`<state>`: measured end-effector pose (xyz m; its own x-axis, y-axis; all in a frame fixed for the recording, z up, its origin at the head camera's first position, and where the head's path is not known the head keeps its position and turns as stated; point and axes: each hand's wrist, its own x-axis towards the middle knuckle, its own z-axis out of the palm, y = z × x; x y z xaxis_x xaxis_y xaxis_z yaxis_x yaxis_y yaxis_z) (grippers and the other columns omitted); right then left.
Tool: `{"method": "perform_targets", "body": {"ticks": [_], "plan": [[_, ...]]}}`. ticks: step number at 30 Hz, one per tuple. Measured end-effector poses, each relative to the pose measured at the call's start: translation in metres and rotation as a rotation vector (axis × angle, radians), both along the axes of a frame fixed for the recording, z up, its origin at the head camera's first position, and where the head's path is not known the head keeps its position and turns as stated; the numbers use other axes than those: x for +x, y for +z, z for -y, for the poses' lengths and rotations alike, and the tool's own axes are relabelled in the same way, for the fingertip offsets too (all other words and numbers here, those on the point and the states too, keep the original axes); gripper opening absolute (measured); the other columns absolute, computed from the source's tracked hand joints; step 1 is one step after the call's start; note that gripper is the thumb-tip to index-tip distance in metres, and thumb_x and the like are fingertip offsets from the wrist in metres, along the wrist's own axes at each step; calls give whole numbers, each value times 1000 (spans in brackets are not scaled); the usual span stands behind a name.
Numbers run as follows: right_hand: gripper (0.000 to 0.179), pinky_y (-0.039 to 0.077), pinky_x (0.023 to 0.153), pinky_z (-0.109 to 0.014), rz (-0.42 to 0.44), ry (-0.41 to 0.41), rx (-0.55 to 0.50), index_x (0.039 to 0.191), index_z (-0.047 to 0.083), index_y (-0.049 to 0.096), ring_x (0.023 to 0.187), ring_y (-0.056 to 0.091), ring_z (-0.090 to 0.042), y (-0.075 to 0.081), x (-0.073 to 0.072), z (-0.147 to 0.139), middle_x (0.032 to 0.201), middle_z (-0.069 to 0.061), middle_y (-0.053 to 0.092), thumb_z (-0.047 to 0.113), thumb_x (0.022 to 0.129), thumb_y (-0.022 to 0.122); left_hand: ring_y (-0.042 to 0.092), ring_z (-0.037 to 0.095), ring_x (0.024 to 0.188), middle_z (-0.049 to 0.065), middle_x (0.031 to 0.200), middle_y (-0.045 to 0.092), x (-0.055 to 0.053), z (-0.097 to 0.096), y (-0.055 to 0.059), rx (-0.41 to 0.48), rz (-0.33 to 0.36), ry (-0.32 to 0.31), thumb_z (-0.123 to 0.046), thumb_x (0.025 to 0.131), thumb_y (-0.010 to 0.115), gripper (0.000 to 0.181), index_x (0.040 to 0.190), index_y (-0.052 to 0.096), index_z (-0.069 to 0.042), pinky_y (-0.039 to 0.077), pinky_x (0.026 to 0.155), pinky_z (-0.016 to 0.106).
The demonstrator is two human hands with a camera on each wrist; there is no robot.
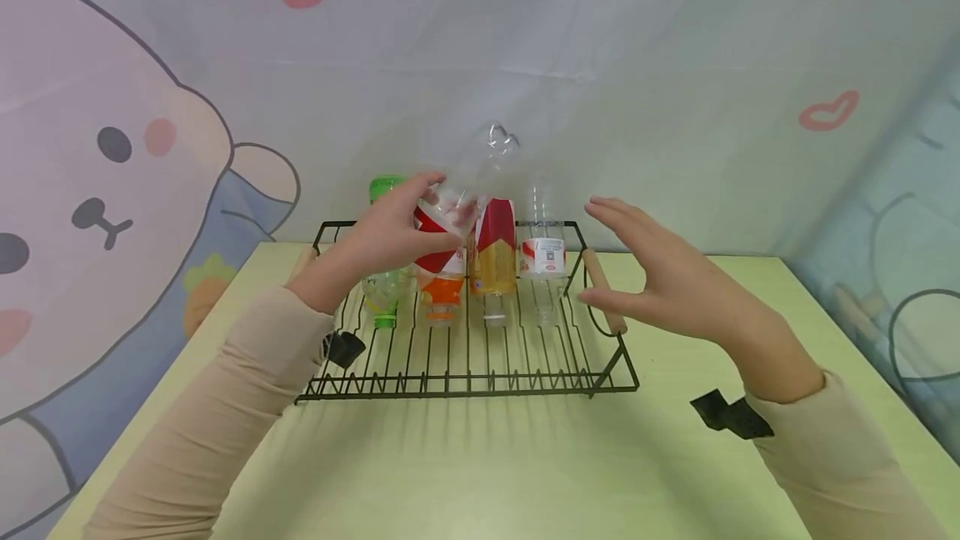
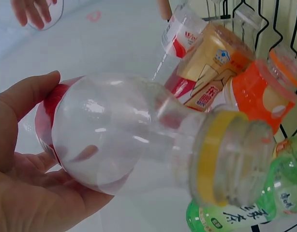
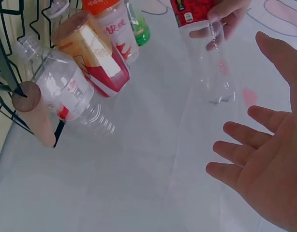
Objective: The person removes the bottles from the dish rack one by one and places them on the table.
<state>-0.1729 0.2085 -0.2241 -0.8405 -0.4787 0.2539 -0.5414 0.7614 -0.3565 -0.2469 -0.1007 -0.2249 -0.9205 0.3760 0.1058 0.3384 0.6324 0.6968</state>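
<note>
My left hand (image 1: 375,232) grips a clear plastic bottle (image 2: 110,130) with a red label, thumb and fingers curled round it. The bottle is tilted above the wire rack (image 1: 465,395); its uncapped neck with a yellow ring points down and its base points up. Below it on the rack stand a green bottle (image 1: 384,298), an orange-and-white bottle (image 1: 441,292), a gold-and-red bottle (image 1: 493,248) and a clear bottle (image 1: 543,257) with a white-and-red label, necks down. To the right of the rack my right hand (image 1: 667,282) hovers with fingers apart, holding nothing.
A wooden handle (image 1: 604,292) is on the rack's right side, between the clear bottle and my right hand. The rack sits on a pale yellow-green table (image 1: 480,473). Behind stands a printed cloth backdrop (image 1: 600,65). Black straps (image 1: 731,415) hang at both wrists.
</note>
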Motion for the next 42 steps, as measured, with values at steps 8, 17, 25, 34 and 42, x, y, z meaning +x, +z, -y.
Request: {"method": "perform_targets", "body": {"ticks": [8, 17, 25, 34, 42], "plan": [[88, 29, 112, -51, -10, 53, 20, 153, 13, 24, 146, 19, -24, 3, -2, 12, 158, 0, 22, 40, 85, 73, 59, 27, 97, 11, 135, 46, 9, -18, -8, -42, 49, -117, -22, 84, 73, 79, 150, 30, -14, 57, 71, 31], [84, 29, 111, -53, -29, 84, 41, 152, 13, 27, 148, 12, -25, 6, 0, 21, 158, -4, 23, 35, 85, 73, 57, 24, 97, 4, 129, 50, 22, -36, -15, -103, 62, -244, -24, 83, 74, 74, 146, 37, -15, 56, 73, 28], [81, 28, 111, -57, -44, 134, 38, 151, 13, 30, 147, 13, -28, 7, 0, 24, 156, -8, 27, 33, 86, 73, 53, 20, 104, 4, 130, 50, 36, -48, -15, -171, 60, -322, -23, 83, 74, 73, 146, 38, -13, 54, 75, 26], [82, 30, 108, -59, -2, 122, 76, 152, 17, 28, 147, 13, -29, 7, 0, 27, 157, -8, 25, 34, 85, 74, 55, 20, 98, 2, 123, 50, 44, -54, -13, -186, 53, -366, -23, 82, 76, 74, 145, 39, -13, 55, 71, 24], [82, 36, 106, -56, 21, 135, 88, 151, 16, 29, 145, 20, -30, 4, 0, 27, 156, -8, 27, 34, 85, 74, 53, 19, 102, 1, 121, 51, 48, -57, -14, -215, 62, -360, -23, 81, 78, 72, 143, 41, -16, 55, 71, 24]]}}
